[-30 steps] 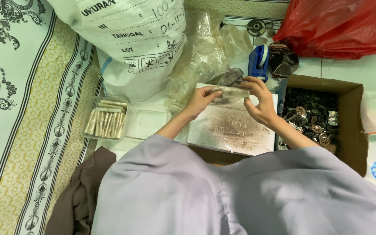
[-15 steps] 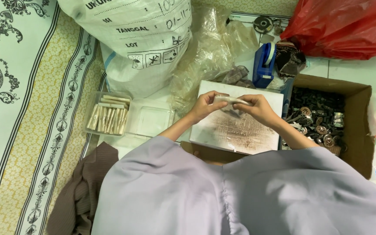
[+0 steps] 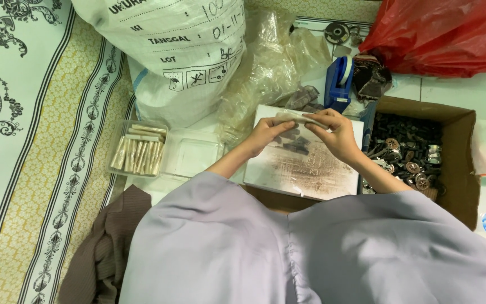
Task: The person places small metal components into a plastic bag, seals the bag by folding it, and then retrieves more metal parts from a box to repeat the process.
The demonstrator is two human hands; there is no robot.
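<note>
We have both sets of fingers pinched on one small pale packet [image 3: 302,117], a slim strip held level just above the far edge of the white board [image 3: 305,163]. The left hand [image 3: 264,135] grips its left end between thumb and forefinger; the right hand [image 3: 336,130] closes over the right end, fingers curled on top. Neither hand is slack, and the strip spans the gap between them.

As we judge it, the step is wrapping or sealing this little packet, and it goes best if we keep the strip taut and flat between the two pinches, roll with the fingertips rather than the whole hand, and stay over the board so anything that slips lands there. A few dark pieces [image 3: 295,145] lie on the board right under the hands; we should keep our wrists off them.

Left of the board sits a clear tray [image 3: 137,151] filled with similar pale strips lying side by side, with an empty clear tray [image 3: 195,157] between it and the board. Right of the board, touching it, is a cardboard box [image 3: 461,163] of dark and metal parts. Beyond the board stands a blue tape dispenser [image 3: 340,84], with crumpled clear plastic [image 3: 265,73], a white sack [image 3: 175,56] and a red bag [image 3: 445,34] further off.
</note>
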